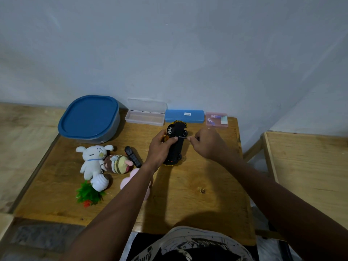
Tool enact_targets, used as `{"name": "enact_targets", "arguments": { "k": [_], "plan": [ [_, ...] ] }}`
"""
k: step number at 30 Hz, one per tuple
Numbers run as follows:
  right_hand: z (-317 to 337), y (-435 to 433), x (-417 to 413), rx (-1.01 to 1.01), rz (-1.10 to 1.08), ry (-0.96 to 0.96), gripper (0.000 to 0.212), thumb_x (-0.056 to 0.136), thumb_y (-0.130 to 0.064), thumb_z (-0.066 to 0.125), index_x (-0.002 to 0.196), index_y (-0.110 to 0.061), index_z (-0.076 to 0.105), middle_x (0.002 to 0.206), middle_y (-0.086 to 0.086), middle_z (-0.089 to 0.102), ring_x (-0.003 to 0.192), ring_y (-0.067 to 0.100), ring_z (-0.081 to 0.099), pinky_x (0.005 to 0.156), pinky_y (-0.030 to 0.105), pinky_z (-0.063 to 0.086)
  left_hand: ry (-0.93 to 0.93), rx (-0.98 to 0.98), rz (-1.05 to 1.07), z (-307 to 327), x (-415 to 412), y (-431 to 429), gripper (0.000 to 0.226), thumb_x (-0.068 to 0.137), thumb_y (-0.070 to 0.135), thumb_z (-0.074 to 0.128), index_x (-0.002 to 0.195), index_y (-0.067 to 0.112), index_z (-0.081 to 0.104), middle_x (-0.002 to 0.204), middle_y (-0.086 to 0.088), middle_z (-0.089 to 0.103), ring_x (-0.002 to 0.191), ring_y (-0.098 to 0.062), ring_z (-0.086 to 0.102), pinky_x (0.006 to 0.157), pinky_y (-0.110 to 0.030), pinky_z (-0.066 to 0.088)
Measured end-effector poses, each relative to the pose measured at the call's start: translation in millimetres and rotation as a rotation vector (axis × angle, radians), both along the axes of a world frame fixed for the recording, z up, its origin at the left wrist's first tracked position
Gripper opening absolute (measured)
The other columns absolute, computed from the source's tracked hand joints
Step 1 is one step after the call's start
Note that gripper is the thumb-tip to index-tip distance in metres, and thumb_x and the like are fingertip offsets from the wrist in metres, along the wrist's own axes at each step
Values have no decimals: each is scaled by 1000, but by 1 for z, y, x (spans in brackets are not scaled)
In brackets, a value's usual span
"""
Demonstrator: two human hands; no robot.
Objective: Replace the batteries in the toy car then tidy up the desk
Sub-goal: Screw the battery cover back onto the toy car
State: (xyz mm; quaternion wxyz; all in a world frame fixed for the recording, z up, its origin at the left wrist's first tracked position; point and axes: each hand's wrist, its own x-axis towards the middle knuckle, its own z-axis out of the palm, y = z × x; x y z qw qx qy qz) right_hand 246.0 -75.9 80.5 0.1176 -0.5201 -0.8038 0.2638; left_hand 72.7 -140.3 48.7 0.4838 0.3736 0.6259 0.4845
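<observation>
While upturned, car [178, 147] in left hand [160, 147], screwdriver [183, 137] in right hand [209, 144].

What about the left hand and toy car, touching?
Touching: the head view shows the left hand gripping the upturned toy car, fingers curled over its underside.

Wooden desk [197, 204] bears blue tub [88, 119], cases [184, 115], plush toys [93, 159], remote [133, 156].
</observation>
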Motion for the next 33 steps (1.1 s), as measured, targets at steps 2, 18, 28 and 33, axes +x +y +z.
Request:
{"name": "enact_targets", "arguments": {
  "k": [2, 18, 28, 33],
  "plan": [
    [1, 0, 1, 17, -1, -37, 37, 96, -36, 55, 69, -11, 57, 55, -1, 45, 50, 12, 40, 49, 24, 24, -1, 0, -5, -1, 1, 1, 26, 98, 22, 63, 123, 15, 61, 108, -9, 72, 88, -17, 74, 67, -26, 59],
    [20, 1, -4, -506, -226, 245, 39, 99, -38, 52, 79, -9, 70, 63, 0, 62, 51, 12, 47, 47, 23, 34, -150, -15, 21, -6, -3, 6, 30, 100, 23, 60, 130, 19, 59, 110, -9, 73, 96, -22, 73, 72, -34, 60],
    [-14, -20, -8, -413, -368, 595, 9, 86, -21, 73, 91, -14, 70, 87, 0, 71, 74, 8, 64, 63, 22, 47, -738, -198, 42, -4, -6, 0, 45, 101, 33, 34, 129, 8, 60, 117, -20, 66, 109, -37, 63, 89, -45, 54],
    [-19, -21, -7, -427, -429, 695, 12, 86, -14, 72, 97, -10, 69, 93, 4, 73, 79, 10, 69, 55, 10, 48, -802, -241, -105, -10, -12, -4, 50, 99, 32, 52, 146, 14, 50, 136, -26, 55, 117, -36, 59, 104, -51, 45]
  ]
}}
